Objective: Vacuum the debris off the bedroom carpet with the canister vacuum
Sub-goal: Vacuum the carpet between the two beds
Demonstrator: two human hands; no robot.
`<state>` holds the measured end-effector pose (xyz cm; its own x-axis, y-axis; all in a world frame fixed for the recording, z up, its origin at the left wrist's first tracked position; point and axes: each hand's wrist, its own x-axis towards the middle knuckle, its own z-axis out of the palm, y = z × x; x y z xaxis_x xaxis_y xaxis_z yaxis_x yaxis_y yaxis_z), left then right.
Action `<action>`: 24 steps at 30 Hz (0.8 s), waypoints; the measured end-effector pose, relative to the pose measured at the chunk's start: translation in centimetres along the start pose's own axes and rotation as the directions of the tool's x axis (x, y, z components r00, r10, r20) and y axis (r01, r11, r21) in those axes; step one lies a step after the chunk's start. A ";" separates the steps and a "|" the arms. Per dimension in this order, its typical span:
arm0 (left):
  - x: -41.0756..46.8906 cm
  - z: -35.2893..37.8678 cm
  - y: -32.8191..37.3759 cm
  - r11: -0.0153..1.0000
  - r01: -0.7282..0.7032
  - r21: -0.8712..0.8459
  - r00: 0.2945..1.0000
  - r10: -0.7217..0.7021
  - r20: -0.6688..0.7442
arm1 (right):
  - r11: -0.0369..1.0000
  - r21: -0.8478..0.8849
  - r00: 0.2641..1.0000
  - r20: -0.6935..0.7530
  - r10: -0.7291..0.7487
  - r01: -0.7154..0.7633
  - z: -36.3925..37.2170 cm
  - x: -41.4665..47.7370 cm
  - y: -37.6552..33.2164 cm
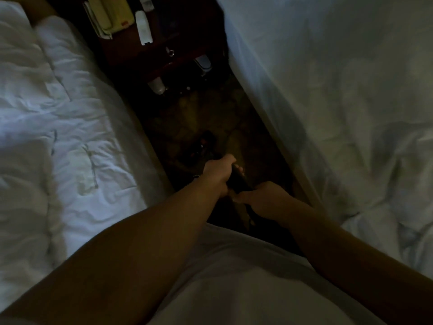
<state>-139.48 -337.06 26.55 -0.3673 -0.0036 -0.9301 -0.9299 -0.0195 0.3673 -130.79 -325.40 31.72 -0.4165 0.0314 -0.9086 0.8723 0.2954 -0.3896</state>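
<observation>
I stand in a dark, narrow aisle of patterned carpet (210, 109) between two beds. My left hand (219, 171) grips the dark vacuum wand (237, 181) high up, fingers curled round it. My right hand (262, 198) holds the same wand just below and to the right. The wand runs forward and down toward a dark shape on the carpet (206, 141), probably the floor head, too dim to make out. No debris can be made out in the gloom, and the canister is out of view.
A bed with white rumpled bedding (58, 113) borders the aisle on the left, another white bed (339, 90) on the right. At the aisle's far end stands a dark nightstand (164, 50) with a pale telephone (110, 15) and a white remote (144, 28).
</observation>
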 end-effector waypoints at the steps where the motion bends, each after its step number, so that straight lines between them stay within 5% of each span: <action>1: 1.0 -1.3 1.4 1.000 -0.007 0.005 1.000 0.007 -0.005 | 1.000 0.025 1.000 0.003 -0.003 0.003 1.0 0.9 -1.5; 13: 12.2 -13.2 18.5 0.992 -0.091 0.091 0.982 0.105 -0.158 | 0.998 0.052 0.999 0.027 -0.036 0.034 9.8 13.8 -20.3; 24: 10.2 -13.0 16.8 0.996 0.013 0.092 0.986 0.003 -0.169 | 0.998 0.009 0.991 0.118 0.055 -0.056 10.6 13.2 -18.3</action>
<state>-158.62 -350.39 23.14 -0.3612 -0.1722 -0.9164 -0.9325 0.0730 0.3538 -149.56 -340.49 25.23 -0.3348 -0.0652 -0.9400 0.8966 0.2850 -0.3390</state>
